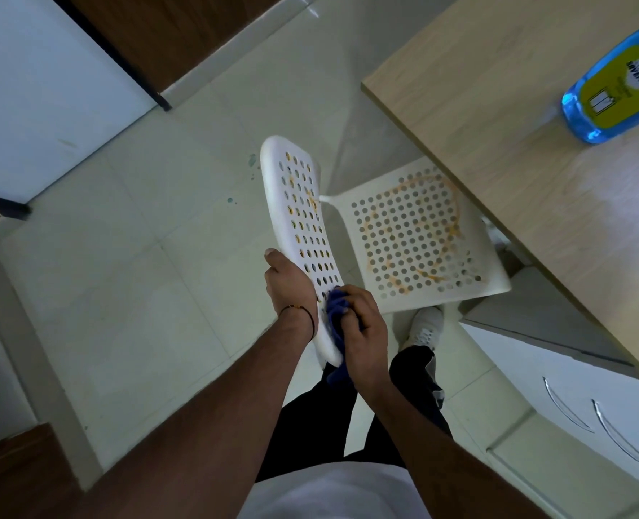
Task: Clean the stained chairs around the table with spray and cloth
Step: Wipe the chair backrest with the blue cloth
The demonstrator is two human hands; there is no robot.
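The step in hand looks to be wiping the backrest of the white perforated chair, and doing it well means keeping that panel braced while the cloth works. The left hand is wrapped over the near edge of the backrest, fingers closed around the rim, which steadies it. The right hand is bunched tight on a blue cloth, pressing it against the lower end of the backrest face. Firm strokes along the rows of holes, with the cloth folded to a fresh side as it soils, should serve best, since orange residue sits in and around many holes further up the panel.

The chair stands on the tiled floor, its seat tucked partly under the wooden surface. The seat carries a wide orange ring of stain and appears untouched. The blue spray bottle with a yellow label lies on the surface, well apart from both hands; whether the backrest is wet is hard to tell in this dim view.
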